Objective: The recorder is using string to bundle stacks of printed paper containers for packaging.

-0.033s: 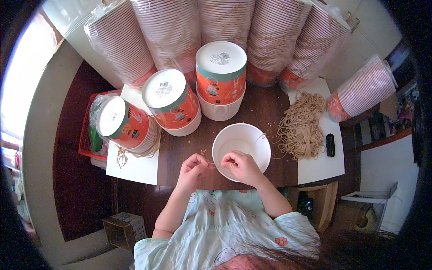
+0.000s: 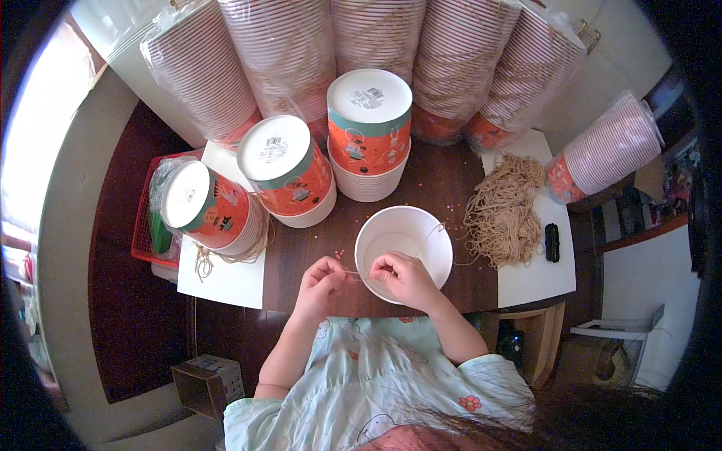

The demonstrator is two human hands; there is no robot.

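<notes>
My left hand (image 2: 323, 286) and my right hand (image 2: 406, 279) are close together at the near side of a white paper bucket (image 2: 433, 244). The bucket stands upright with its open mouth up. Both hands are pinched on a thin tan cord (image 2: 356, 272), which runs taut across the short gap between my fingertips. My right hand covers part of the near rim, while my left is just outside it. On the bucket's right wall a small bit of cord sticks out, near a tangled heap of tan cord (image 2: 505, 214).
Upside-down stacks of orange and green buckets (image 2: 293, 184) stand at the left and back. Tall plastic-wrapped stacks (image 2: 376, 37) line the rear. A small black object (image 2: 552, 242) lies right of the cord heap. A red basket (image 2: 143, 225) is at far left. Tiny confetti-like bits dot the tabletop.
</notes>
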